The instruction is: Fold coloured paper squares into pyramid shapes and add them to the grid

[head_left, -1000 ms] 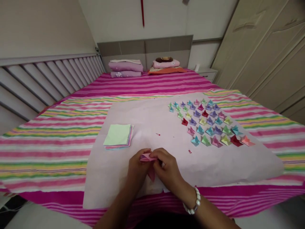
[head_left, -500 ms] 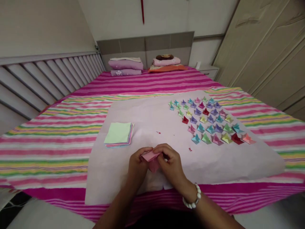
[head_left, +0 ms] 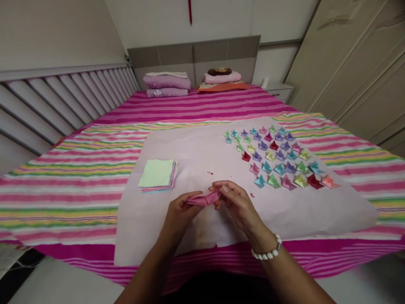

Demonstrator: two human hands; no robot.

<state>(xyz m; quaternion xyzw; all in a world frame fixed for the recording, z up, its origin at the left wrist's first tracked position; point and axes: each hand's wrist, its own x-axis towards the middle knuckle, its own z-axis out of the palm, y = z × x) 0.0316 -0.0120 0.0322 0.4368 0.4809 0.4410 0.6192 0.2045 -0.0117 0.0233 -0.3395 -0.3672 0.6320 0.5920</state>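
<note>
Both of my hands pinch one folded pink paper piece (head_left: 204, 198) just above a pale pink sheet (head_left: 196, 147) spread on the bed. My left hand (head_left: 179, 212) grips its left end with curled fingers. My right hand (head_left: 236, 202), with a white bead bracelet on the wrist, pinches its right end. A stack of square papers (head_left: 157, 175) with a light green top sheet lies to the left of my hands. Several small folded paper shapes (head_left: 278, 158) in many colours sit in rows on the sheet to the right.
The bed carries a pink, green and yellow striped cover (head_left: 72, 177). Folded bedding (head_left: 166, 84) and a pillow pile (head_left: 221, 80) rest at the headboard. A slatted rail (head_left: 47, 109) runs along the left, and wardrobe doors (head_left: 357, 63) stand at the right.
My hands have lifted the pink paper piece and moved it slightly away from me. The piece now looks flatter and longer between my fingers. The view has tilted down a little.
</note>
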